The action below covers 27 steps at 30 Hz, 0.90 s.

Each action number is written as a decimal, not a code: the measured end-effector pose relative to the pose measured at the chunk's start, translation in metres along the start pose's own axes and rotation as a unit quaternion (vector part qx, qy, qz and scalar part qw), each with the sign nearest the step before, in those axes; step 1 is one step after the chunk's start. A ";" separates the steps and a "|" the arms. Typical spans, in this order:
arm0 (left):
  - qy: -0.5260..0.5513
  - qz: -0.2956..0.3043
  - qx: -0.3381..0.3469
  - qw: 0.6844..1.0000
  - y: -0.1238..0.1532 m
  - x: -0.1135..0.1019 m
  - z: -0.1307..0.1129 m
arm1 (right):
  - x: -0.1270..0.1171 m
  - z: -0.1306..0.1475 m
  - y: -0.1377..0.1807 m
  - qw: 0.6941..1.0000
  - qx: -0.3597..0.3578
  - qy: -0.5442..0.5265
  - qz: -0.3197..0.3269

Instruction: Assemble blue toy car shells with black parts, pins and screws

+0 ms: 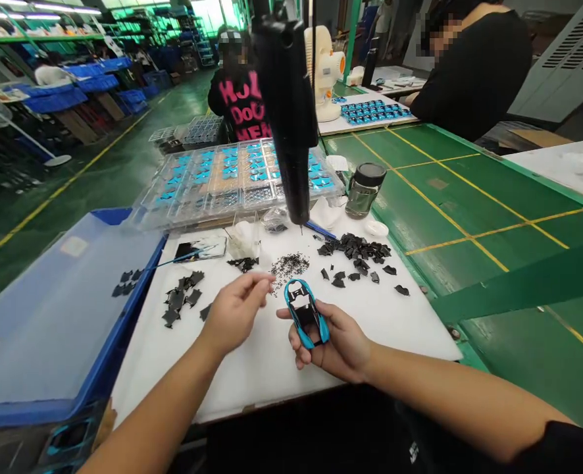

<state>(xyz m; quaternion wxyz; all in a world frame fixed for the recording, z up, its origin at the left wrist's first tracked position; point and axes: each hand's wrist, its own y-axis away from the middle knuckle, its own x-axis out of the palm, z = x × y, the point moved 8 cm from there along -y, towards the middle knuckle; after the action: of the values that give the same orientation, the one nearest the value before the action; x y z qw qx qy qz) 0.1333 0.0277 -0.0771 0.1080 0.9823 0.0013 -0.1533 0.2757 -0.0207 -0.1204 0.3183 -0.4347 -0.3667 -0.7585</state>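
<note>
My right hand (338,345) grips a blue toy car body (306,313), turned underside up with a black insert showing, above the white work mat (390,322). My left hand (235,309) hovers just left of it with thumb and forefinger pinched near a pile of tiny dark screws (289,265); what the pinch holds is too small to see. A black hanging electric screwdriver (289,118) points its tip down above the mat, just behind the screws.
Black plastic parts lie in heaps at right (358,250) and left (180,299). Clear trays of blue car shells (232,178) stand behind, with a dark jar (364,189) beside them. A blue bin with a lid (59,309) is at left. Two people sit across.
</note>
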 end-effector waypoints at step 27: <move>0.124 0.149 0.033 0.981 -0.015 0.045 0.013 | -0.008 -0.014 0.004 0.998 0.050 -0.035 0.022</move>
<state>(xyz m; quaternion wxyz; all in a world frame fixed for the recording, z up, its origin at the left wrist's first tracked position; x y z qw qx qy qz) 0.1717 0.0379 -0.1060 0.0966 0.9858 -0.1368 -0.0128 0.2760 -0.0329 -0.1318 0.3434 -0.4519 -0.4057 -0.7164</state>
